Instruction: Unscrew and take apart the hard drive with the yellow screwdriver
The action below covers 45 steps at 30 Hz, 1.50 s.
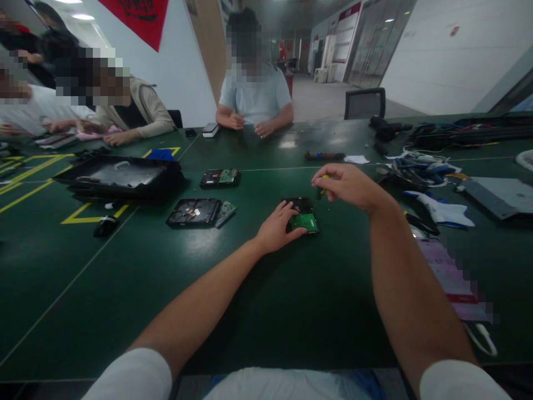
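A small black hard drive with a green circuit board was pinned flat on the dark green table by the left hand; directly above, a yellow-handled screwdriver was pinched upright by the right hand.

A dark green bench bore yellow tape lines. Behind it stood white walls, a red banner, a black chair and ceiling lights.

The person wears a white short-sleeved shirt; both forearms are bare down to the left hand and right hand.
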Each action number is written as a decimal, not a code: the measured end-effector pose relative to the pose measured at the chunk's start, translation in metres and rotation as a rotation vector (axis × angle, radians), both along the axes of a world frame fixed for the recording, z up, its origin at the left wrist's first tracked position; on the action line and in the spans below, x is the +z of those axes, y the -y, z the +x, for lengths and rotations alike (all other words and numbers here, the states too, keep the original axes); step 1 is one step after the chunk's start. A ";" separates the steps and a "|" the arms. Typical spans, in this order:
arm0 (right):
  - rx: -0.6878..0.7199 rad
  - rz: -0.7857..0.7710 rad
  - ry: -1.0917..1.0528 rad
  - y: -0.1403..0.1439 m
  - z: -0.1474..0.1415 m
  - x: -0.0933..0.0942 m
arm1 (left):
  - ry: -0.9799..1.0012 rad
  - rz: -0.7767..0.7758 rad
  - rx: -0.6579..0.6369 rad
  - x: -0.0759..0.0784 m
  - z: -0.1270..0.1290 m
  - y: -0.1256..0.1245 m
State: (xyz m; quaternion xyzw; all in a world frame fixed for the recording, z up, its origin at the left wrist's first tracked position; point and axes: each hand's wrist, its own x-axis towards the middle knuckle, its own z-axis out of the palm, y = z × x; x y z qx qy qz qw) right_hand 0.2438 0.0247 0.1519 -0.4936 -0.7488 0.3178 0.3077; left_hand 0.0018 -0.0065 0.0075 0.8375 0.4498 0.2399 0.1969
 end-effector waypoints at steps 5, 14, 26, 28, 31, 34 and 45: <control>0.085 -0.053 -0.073 0.001 0.000 0.000 | 0.003 -0.007 0.001 0.002 -0.001 0.002; 0.113 -0.086 -0.076 -0.001 0.005 0.001 | 0.013 0.007 -0.002 -0.001 -0.001 0.000; 0.088 -0.032 -0.068 0.000 0.001 0.003 | 0.006 -0.005 -0.006 -0.001 -0.001 0.000; 0.089 -0.019 -0.076 -0.001 0.002 0.001 | 0.008 -0.004 -0.006 0.000 -0.001 0.000; 0.088 0.005 -0.065 -0.002 0.003 -0.001 | 0.004 -0.010 -0.003 0.001 -0.002 0.000; 0.083 0.013 -0.026 -0.002 0.005 -0.001 | -0.003 -0.010 -0.002 0.002 -0.002 0.001; 0.001 0.091 0.084 -0.002 0.002 -0.001 | 0.002 -0.012 -0.002 0.001 -0.001 0.001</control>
